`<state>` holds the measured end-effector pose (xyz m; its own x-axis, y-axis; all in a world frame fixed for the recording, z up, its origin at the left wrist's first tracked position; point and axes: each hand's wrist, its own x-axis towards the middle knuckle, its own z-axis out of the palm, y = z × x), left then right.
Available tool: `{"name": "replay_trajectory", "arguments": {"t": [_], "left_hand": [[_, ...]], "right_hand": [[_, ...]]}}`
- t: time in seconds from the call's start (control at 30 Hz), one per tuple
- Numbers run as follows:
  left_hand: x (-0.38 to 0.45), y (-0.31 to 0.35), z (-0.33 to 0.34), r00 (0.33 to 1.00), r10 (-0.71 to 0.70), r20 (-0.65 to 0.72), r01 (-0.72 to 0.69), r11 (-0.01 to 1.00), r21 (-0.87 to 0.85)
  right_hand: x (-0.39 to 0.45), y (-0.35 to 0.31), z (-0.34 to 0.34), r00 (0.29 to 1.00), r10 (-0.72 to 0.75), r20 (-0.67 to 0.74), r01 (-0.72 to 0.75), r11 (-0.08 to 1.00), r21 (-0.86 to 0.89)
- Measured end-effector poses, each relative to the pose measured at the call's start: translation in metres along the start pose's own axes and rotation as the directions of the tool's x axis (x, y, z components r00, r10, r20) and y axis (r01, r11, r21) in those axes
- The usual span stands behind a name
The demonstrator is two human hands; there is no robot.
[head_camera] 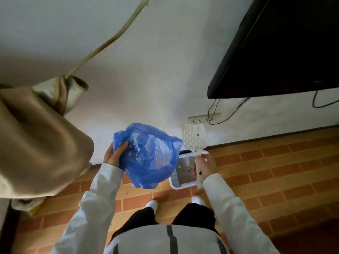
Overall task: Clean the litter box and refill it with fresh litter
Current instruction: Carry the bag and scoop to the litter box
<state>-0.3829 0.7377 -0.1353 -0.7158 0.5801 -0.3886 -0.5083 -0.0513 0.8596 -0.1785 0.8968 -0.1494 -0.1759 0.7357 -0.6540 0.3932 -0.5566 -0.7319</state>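
Pale sleeves reach out over a brick floor (266, 162). Left hand (114, 154) grips the rim of a blue bag (148, 158), fingers curled into its mouth to keep it spread. Right hand (203, 166) is wrapped round the handle of a slotted white scoop (194, 139), blade raised and apparently bare. Below both, the white litter box (180, 176) sits on the floor against the wall.

Scooping waste into the bag looks to be the step in hand; next the scoop should dip back into the box. Most of the box is hidden by bag and hand, so remaining litter is hard to judge. No fresh litter supply is in view.
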Motion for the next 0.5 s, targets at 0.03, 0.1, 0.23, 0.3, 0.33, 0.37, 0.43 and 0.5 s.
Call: {"name": "replay_trajectory", "arguments": {"t": [0.03, 0.1, 0.23, 0.3, 0.33, 0.37, 0.43, 0.5], "left_hand": [[-0.002, -0.006, 0.007, 0.999, 0.01, -0.035, -0.011, 1.0, -0.017], [-0.008, -0.018, 0.022, 0.993, 0.026, -0.115, -0.031, 0.999, -0.043], [-0.023, -0.043, 0.051, 0.956, 0.068, -0.286, -0.096, 0.992, -0.084], [-0.032, -0.056, 0.062, 0.927, 0.083, -0.366, -0.132, 0.985, -0.111], [-0.036, -0.063, 0.065, 0.913, 0.089, -0.397, -0.15, 0.981, -0.125], [-0.039, -0.069, 0.069, 0.9, 0.092, -0.426, -0.168, 0.975, -0.144], [-0.045, -0.083, 0.075, 0.859, 0.089, -0.504, -0.197, 0.967, -0.165], [-0.048, -0.099, 0.076, 0.812, 0.062, -0.58, -0.213, 0.957, -0.195]], "right_hand": [[0.014, -0.003, -0.005, 1.0, -0.001, 0.029, 0.003, 0.999, -0.037], [0.039, -0.01, -0.018, 0.997, -0.008, 0.082, 0.02, 0.989, -0.149], [0.068, -0.031, -0.044, 0.969, -0.03, 0.243, 0.088, 0.969, -0.23], [0.076, -0.038, -0.053, 0.951, -0.016, 0.309, 0.109, 0.953, -0.284], [0.081, -0.039, -0.055, 0.94, -0.006, 0.341, 0.12, 0.942, -0.314], [0.087, -0.037, -0.058, 0.93, 0.006, 0.368, 0.129, 0.931, -0.341], [0.099, -0.031, -0.061, 0.915, 0.032, 0.401, 0.14, 0.909, -0.392], [0.11, -0.021, -0.06, 0.903, 0.057, 0.427, 0.155, 0.881, -0.446]]}}
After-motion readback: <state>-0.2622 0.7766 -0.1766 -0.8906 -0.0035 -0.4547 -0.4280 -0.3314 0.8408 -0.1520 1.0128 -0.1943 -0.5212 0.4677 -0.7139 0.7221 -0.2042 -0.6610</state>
